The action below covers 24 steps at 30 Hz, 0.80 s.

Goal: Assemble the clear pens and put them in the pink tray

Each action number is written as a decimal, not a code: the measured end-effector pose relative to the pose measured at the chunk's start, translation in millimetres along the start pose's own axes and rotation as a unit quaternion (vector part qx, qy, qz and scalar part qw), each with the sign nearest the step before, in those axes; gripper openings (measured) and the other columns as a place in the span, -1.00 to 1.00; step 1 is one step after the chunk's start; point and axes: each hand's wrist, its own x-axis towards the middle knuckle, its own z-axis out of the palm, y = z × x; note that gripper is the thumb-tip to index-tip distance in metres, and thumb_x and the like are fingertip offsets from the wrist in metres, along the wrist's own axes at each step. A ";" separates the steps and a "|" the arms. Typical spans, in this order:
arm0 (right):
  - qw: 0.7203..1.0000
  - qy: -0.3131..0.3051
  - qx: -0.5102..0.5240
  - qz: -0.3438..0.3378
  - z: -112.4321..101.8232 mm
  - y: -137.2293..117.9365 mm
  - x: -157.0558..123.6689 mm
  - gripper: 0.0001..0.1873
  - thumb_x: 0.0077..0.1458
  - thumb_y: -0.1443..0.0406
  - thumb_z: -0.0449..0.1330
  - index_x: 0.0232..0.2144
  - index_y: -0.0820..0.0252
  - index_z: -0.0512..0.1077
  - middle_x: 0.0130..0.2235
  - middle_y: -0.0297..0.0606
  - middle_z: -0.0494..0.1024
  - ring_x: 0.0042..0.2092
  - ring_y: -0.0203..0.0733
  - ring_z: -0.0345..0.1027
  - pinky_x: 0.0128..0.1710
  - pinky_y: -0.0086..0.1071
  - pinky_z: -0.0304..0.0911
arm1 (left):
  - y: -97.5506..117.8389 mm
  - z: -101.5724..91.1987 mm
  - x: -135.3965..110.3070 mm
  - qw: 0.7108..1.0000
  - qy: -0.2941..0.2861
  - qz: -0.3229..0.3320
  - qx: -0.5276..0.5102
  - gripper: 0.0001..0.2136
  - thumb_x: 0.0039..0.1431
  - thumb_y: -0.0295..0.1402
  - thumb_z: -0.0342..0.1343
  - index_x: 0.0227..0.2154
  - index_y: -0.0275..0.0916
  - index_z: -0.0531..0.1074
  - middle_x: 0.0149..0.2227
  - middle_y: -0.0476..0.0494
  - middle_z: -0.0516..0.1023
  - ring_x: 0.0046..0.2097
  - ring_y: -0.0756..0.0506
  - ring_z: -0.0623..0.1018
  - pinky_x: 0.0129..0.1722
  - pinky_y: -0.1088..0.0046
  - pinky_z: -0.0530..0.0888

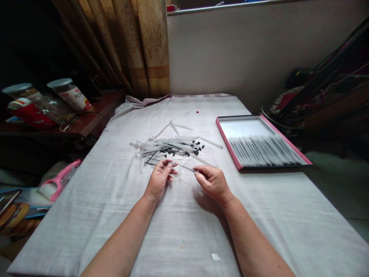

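Note:
My right hand is closed round one end of a thin pen refill, which points left toward my other hand. My left hand pinches with thumb and forefinger near the refill's far end; a pale, see-through piece seems to be there, too small to make out. Just beyond both hands lies a loose pile of clear pen barrels, with dark refills among them. Small black pen plugs are scattered at the pile's right side.
On the right sits a shallow pink-edged box with a row of pens lying side by side. A tiny red piece is near the table's back. Jars stand on a side table at left; pink-handled scissors lie below.

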 end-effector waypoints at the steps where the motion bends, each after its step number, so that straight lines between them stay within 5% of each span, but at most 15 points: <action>1: 1.000 -0.005 -0.003 0.002 0.4 0.4 -0.1 -0.78 0.04 0.34 0.12 -0.36 0.20 0.58 -0.39 -0.22 0.65 -0.38 -0.19 0.53 -0.35 -0.42 0.37 | 0.2 0.0 -0.1 1.000 -0.002 0.003 0.003 -0.59 -0.10 -0.14 0.31 -0.23 -0.23 0.38 -0.26 -0.06 0.54 -0.40 0.05 0.53 -0.62 0.67 0.31; 9: 0.997 -0.067 -0.009 0.029 -5.0 2.7 0.5 -0.77 0.03 0.33 0.11 -0.35 0.18 0.58 -0.41 -0.25 0.64 -0.41 -0.21 0.50 -0.38 -0.42 0.33 | 1.8 -3.9 -3.9 0.997 -0.021 -0.002 0.068 -0.62 -0.05 -0.14 0.27 -0.21 -0.25 0.43 -0.37 -0.05 0.51 -0.43 0.03 0.51 -0.66 0.65 0.27; 16: 0.984 -0.160 -0.001 0.082 -16.2 2.0 1.9 -0.79 0.06 0.25 0.17 -0.41 0.20 0.59 -0.50 -0.29 0.61 -0.49 -0.26 0.43 -0.46 -0.45 0.25 | 6.1 -9.6 -3.1 0.977 -0.120 -0.051 0.167 -0.71 -0.09 -0.23 0.30 -0.29 -0.27 0.53 -0.58 0.00 0.50 -0.63 0.11 0.33 -0.67 0.62 0.19; 24: 0.987 -0.144 0.033 0.066 -1.9 -0.8 0.0 -0.78 0.11 0.26 0.15 -0.40 0.19 0.60 -0.44 -0.25 0.63 -0.44 -0.23 0.45 -0.42 -0.44 0.27 | 1.7 -8.3 -3.0 0.988 -0.063 -0.062 0.129 -0.64 -0.18 -0.18 0.34 -0.33 -0.30 0.52 -0.50 -0.09 0.55 -0.48 -0.04 0.54 -0.67 0.62 0.28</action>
